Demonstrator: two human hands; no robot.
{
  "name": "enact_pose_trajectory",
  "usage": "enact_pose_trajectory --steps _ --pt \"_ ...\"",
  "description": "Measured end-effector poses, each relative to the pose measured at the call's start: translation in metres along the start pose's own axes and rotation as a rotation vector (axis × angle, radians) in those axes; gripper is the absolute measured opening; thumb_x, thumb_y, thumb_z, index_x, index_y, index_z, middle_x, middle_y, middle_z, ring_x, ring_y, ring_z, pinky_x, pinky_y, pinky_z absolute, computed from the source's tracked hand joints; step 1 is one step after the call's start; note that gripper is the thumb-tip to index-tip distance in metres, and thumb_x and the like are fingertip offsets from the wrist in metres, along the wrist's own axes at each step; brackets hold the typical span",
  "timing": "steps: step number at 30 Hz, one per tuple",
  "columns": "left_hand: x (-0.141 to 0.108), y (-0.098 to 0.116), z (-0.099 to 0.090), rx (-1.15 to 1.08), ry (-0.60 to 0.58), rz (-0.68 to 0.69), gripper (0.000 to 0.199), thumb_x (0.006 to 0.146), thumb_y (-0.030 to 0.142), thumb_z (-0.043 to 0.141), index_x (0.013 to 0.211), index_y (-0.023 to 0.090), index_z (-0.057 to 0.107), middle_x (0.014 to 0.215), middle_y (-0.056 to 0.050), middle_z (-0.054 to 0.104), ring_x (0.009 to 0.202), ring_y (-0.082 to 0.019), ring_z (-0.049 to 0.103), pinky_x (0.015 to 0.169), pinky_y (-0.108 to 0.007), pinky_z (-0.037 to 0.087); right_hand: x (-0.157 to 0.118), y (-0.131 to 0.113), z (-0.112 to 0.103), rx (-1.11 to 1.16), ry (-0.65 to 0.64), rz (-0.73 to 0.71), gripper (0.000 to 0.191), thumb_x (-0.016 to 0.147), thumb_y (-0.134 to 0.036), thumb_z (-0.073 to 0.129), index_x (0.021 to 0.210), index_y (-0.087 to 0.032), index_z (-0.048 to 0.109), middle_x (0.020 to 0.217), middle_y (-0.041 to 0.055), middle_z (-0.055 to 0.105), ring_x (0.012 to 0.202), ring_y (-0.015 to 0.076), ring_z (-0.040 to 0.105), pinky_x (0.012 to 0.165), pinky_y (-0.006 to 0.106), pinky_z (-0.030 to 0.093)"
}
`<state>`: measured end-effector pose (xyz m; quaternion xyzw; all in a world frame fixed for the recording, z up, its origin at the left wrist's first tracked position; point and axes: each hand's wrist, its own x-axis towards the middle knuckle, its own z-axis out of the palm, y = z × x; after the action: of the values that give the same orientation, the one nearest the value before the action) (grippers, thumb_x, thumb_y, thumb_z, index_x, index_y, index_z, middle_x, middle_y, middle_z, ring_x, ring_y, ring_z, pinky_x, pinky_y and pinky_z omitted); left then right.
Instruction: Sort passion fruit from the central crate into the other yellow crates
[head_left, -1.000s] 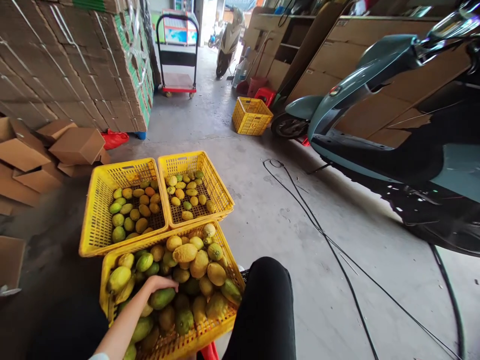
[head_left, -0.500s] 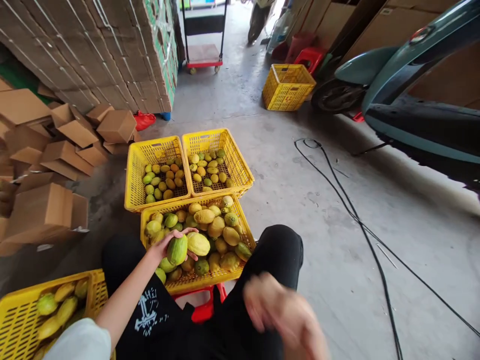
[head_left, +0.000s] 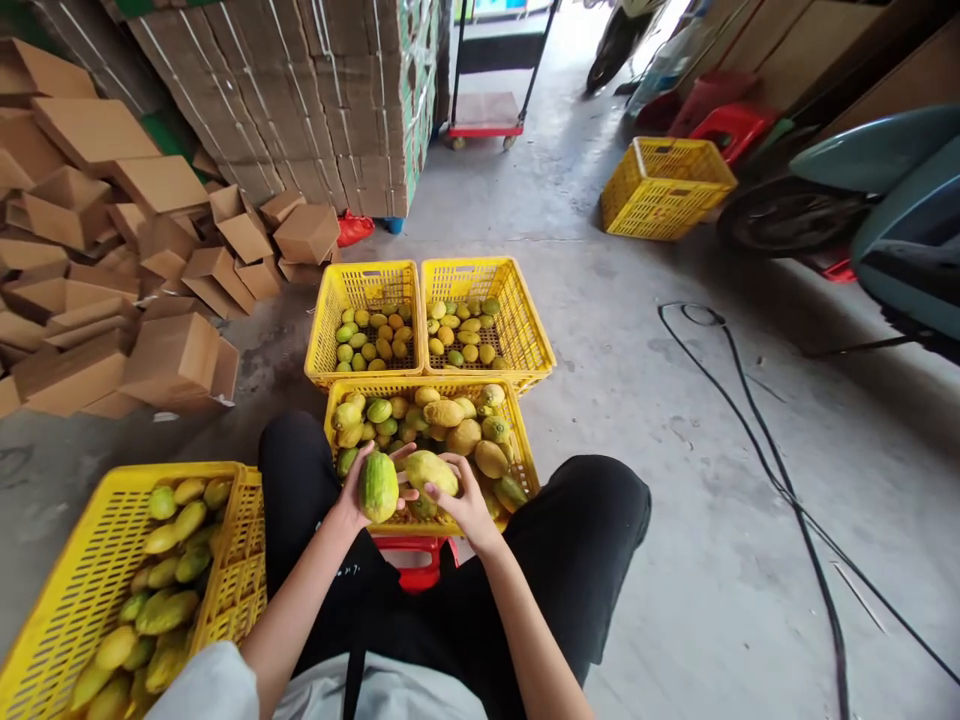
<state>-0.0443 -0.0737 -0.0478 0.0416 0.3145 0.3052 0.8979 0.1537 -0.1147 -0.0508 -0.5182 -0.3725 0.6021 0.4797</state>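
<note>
My left hand [head_left: 358, 492] is closed around a ribbed green papaya [head_left: 379, 487], its fingertips reaching out beside the second fruit. In my right hand [head_left: 466, 497] is a yellow papaya [head_left: 430, 473], gripped from its right side with the thumb on the near face. Both fruits are held side by side over a yellow plastic crate [head_left: 526, 440] between my knees. That crate is filled with papayas [head_left: 464, 437] in yellow, orange-brown and green. Under its near edge shows a red stool [head_left: 417, 577].
Beyond stand two yellow crates [head_left: 315, 335] [head_left: 536, 345] partly filled with smaller fruit. At my left is another crate [head_left: 71, 590] with long papayas. Cardboard boxes [head_left: 172, 360] lie heaped at left. A black cable [head_left: 784, 480], a yellow crate [head_left: 664, 195] and a scooter [head_left: 911, 220] are at right.
My right hand has come from beside my right knee to the yellow papaya and closed on it. The left hand still holds the green one. The view has turned left.
</note>
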Motion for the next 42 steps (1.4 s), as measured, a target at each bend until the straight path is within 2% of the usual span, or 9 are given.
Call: enact_pose_trajectory --steps 4,8,11,15,20,25,32,38,42 --pt "0.007 -0.003 0.001 -0.077 0.275 0.150 0.059 0.091 0.060 0.045 0.115 0.010 0.063 0.089 -0.016 0.072 0.060 -0.021 0.065 0.054 -0.032 0.050 0.001 -0.002 -0.010 0.209 0.145 0.080 0.059 0.063 -0.044 0.085 0.112 -0.026 0.058 0.107 0.0033 0.069 0.095 0.0240 0.063 0.080 0.033 0.052" --pt "0.008 -0.007 0.003 -0.112 0.438 0.216 0.038 0.090 0.050 0.056 0.093 0.013 0.062 0.074 -0.010 0.068 0.069 -0.022 0.068 0.065 -0.035 0.056 0.002 -0.003 -0.014 0.316 0.119 0.161 0.064 0.059 -0.046 0.087 0.115 -0.023 0.064 0.105 0.0058 0.071 0.093 0.0244 0.064 0.070 0.029 0.050" --pt "0.007 -0.008 0.005 -0.113 0.393 0.261 0.020 0.087 0.032 0.059 0.095 0.014 0.061 0.083 -0.010 0.070 0.081 -0.025 0.071 0.078 -0.042 0.058 0.000 0.000 -0.010 0.298 0.092 0.200 0.062 0.059 -0.046 0.087 0.112 -0.022 0.066 0.099 0.0043 0.071 0.082 0.0202 0.062 0.061 0.026 0.045" --pt "0.007 -0.011 0.004 -0.069 0.325 0.264 0.020 0.084 0.023 0.061 0.102 0.014 0.061 0.088 -0.010 0.072 0.089 -0.027 0.072 0.084 -0.043 0.057 -0.002 0.003 -0.005 0.308 0.095 0.223 0.054 0.060 -0.052 0.085 0.102 -0.026 0.064 0.095 0.0017 0.070 0.080 0.0199 0.063 0.059 0.026 0.046" --pt "0.011 -0.012 0.006 0.005 0.333 0.287 0.023 0.089 0.033 0.060 0.099 0.013 0.064 0.085 -0.011 0.072 0.085 -0.025 0.072 0.078 -0.037 0.058 0.001 0.006 -0.008 0.277 0.105 0.212 0.054 0.063 -0.056 0.083 0.102 -0.025 0.064 0.097 0.0039 0.070 0.086 0.0241 0.065 0.064 0.030 0.052" --pt "0.011 -0.010 0.007 -0.001 0.350 0.331 0.025 0.086 0.034 0.061 0.100 0.013 0.063 0.083 -0.008 0.071 0.080 -0.023 0.072 0.071 -0.034 0.058 0.001 0.009 -0.006 0.253 0.076 0.176 0.058 0.060 -0.049 0.088 0.106 -0.021 0.067 0.103 0.0074 0.073 0.099 0.0288 0.067 0.090 0.042 0.054" --pt "-0.002 -0.015 0.002 0.163 0.171 0.455 0.056 0.078 0.033 0.074 0.128 0.021 0.053 0.097 -0.007 0.069 0.077 -0.021 0.070 0.061 -0.029 0.055 -0.009 -0.015 -0.014 0.508 0.149 0.309 0.050 0.065 -0.067 0.073 0.089 -0.024 0.069 0.107 0.0104 0.075 0.112 0.0347 0.066 0.095 0.050 0.053" --pt "0.006 0.016 0.020 0.281 0.070 0.444 0.066 0.082 0.036 0.073 0.140 0.029 0.044 0.108 -0.010 0.066 0.078 -0.021 0.069 0.058 -0.029 0.055 0.026 -0.055 -0.037 0.661 0.005 0.416 0.039 0.065 -0.052 0.071 0.091 -0.022 0.071 0.105 0.0098 0.075 0.084 0.0289 0.071 0.083 0.048 0.056" --pt "0.027 0.049 0.044 0.307 0.100 0.367 0.062 0.084 0.039 0.070 0.139 0.029 0.044 0.110 -0.011 0.067 0.076 -0.021 0.070 0.057 -0.028 0.054 0.066 -0.066 -0.041 0.433 -0.067 0.459 0.031 0.068 -0.044 0.079 0.088 -0.023 0.069 0.078 0.0040 0.074 0.066 0.0227 0.069 0.067 0.040 0.058"
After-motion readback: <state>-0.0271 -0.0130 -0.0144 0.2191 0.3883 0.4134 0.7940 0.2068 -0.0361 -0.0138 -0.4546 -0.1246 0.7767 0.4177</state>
